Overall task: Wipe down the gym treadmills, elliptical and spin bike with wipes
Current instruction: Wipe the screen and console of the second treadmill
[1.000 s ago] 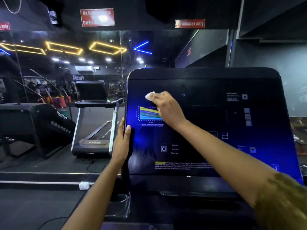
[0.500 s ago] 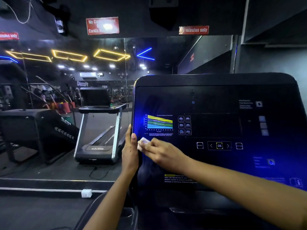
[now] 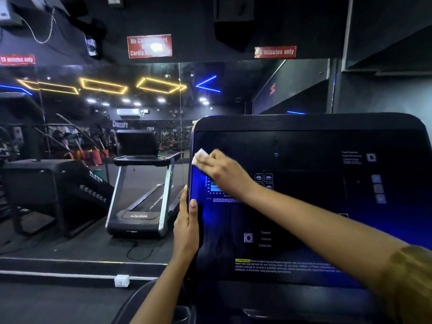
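wipe (image 3: 200, 155) under right fingers (image 3: 212, 160), on console (image 3: 304, 127)

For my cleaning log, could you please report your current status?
Copy: right hand holds white wipe at treadmill console upper left; left hand grips its left edge; nothing blocking the screen.

Dark mirrored wall (image 3: 70, 206), yellow neon lights (image 3: 103, 90)

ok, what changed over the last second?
The right hand, holding the wipe, swept down the left side of the console to just beside the left hand, then back up to the upper-left corner. The left hand kept gripping the left edge; neither hand changed its hold.
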Motion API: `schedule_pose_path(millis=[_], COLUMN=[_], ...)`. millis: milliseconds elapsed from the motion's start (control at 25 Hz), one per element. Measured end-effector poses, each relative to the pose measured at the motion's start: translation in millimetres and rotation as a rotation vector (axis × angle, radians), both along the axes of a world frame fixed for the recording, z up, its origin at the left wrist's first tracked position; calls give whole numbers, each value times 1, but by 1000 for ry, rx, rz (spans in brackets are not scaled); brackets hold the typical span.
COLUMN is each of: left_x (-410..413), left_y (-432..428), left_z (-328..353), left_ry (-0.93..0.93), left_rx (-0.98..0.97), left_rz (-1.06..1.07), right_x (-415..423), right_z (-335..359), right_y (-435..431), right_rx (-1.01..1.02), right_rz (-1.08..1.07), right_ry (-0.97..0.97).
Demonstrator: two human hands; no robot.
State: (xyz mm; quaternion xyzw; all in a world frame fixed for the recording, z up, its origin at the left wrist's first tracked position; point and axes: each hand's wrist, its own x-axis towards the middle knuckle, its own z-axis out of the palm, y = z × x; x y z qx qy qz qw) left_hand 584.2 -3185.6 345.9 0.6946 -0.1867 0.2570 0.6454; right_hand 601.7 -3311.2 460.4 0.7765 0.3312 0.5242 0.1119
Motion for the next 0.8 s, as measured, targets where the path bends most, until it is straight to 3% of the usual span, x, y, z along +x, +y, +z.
schedule_pose_path(millis=[160,240,400,560,800], left_x=[4,3,-1,3,2], left_y=[1,1,2,2,2], left_z=[-4,-4,-2,-5,-4], left_ry=[6,-6,-41,-77,-74], left_rx=[-8,-14,85,94,79], left_rz=[-11,-8,44,63,47], right_x=[-31,-33,3,29,13], right_z=[-68,-59,24,67,64], right_y=[-5,-12,-15,-7,-55], right_rx=[-252,-331,-214,-334,-9], right_rz=[77,135,118,-28,-114], right_ry=[-20,-41,-148,-136,-150])
